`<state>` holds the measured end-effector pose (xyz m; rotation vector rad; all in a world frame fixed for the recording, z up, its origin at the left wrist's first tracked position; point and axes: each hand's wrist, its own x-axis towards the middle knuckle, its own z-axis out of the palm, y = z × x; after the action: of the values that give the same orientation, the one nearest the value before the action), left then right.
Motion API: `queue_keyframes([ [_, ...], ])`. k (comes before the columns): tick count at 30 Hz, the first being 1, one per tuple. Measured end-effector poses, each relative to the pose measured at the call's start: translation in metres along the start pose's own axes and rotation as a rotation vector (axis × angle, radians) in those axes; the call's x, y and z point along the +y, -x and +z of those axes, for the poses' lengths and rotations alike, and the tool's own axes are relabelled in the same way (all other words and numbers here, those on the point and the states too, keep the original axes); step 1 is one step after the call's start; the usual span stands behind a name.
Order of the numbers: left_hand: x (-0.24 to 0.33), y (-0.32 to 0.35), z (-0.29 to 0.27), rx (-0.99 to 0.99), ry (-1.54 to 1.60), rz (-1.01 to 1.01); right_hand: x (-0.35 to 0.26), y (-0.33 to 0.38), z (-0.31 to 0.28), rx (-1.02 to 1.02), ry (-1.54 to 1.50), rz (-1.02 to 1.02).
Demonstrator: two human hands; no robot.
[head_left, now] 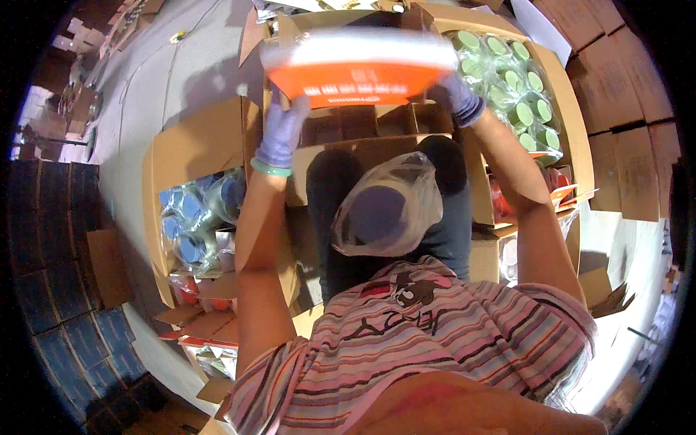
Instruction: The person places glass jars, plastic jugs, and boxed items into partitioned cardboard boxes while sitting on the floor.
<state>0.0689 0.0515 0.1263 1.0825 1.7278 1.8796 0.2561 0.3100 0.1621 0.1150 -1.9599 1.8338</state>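
An orange-and-white box (362, 80), smeared by motion, is held up in front of me by both hands. My left hand (285, 127), in a thin purple glove, closes on its lower left corner. At its right end, my right hand (462, 100) grips it in the same kind of glove, its fingertips partly hidden. Below the box lies an open carton with cardboard dividers (377, 119); the box covers part of it. A blue-lidded jar in a clear plastic bag (380, 217) rests on my lap, with neither hand touching it.
On the left, an open carton (196, 148) holds several bagged jars with blue lids (192, 249). To the right, another carton (573, 109) holds several bagged jars with green lids (520, 114). Red items (502, 199) sit below those. Brown cartons (631, 170) are stacked at far right.
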Motion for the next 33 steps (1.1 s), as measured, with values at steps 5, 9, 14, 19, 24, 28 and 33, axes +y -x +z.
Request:
queue_keyframes([
  [5, 0.027, 0.022, 0.044, 0.077, -0.115, 0.179, -0.01, 0.018, 0.011, -0.006, 0.186, -0.069],
  [9, 0.054, 0.019, 0.049, 0.082, 0.168, 0.006, 0.013, 0.026, 0.0, 0.092, 0.149, 0.05],
  [14, 0.018, -0.001, -0.007, -0.316, 0.114, -0.176, 0.007, 0.007, -0.036, 0.172, 0.037, -0.124],
  [19, 0.012, -0.049, 0.007, -0.59, 0.065, 0.024, -0.008, -0.042, -0.013, -0.205, 0.307, -0.028],
  [24, 0.021, -0.081, 0.019, -0.5, -0.006, 0.268, -0.002, -0.066, 0.002, -0.38, 0.493, 0.561],
  [28, 0.011, -0.076, 0.031, -0.216, 0.098, 0.076, 0.053, -0.048, -0.015, -0.414, 0.435, 0.134],
  [33, 0.001, -0.073, 0.012, 0.23, 0.124, -0.039, 0.046, -0.055, 0.01, -0.254, 1.097, 0.294],
])
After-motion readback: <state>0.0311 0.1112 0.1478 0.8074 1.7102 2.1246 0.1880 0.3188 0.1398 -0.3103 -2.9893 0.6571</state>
